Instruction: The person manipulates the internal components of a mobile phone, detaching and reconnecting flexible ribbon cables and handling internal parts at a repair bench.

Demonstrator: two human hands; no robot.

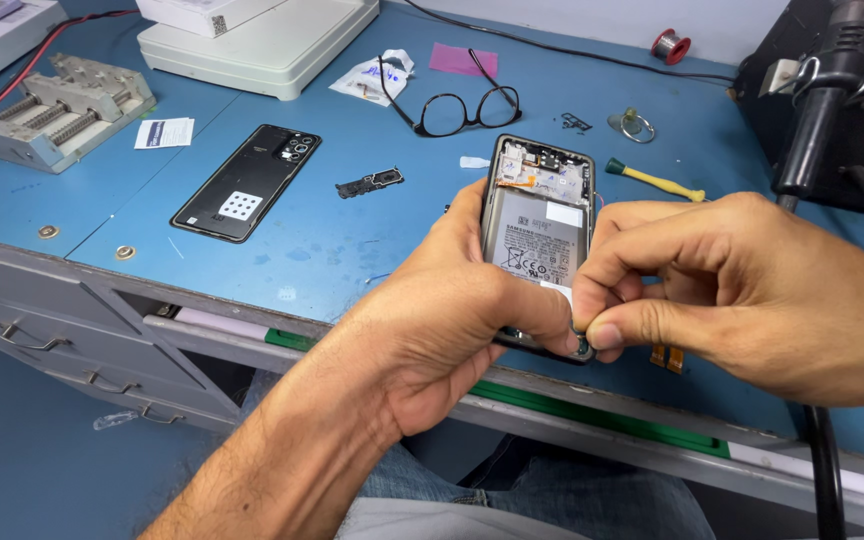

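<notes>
Head view: you're cradling the opened smartphone (537, 240) in your left hand (452, 310), back cover off and the battery (535, 248) facing you, held just above the front edge of the blue table (332, 240). Your left grip is wrapped around the phone's left side, thumb pressed along the bottom edge. Your right hand (742, 290) is pinching thumb and forefinger together on something small at the bottom right corner of the phone. It looks like a white tab or tape end, but it's too small to tell for sure.

My take: you're peeling at something near the battery's lower end, so keeping the pull slow and low along the phone is probably safest, since yanking upward could bend the battery or snag the orange flex cable (666, 355) hanging under your right hand. Bracing with that left thumb is a good call.

The phone's long axis is running nearly straight away from you, tilted a touch, with the camera end pointing toward the eyeglasses (467, 105) and the bottom end toward your lap. The black back cover (247, 182) is lying well apart on the left, and the yellow-handled tool (657, 181) is sitting just beyond your right hand.
</notes>
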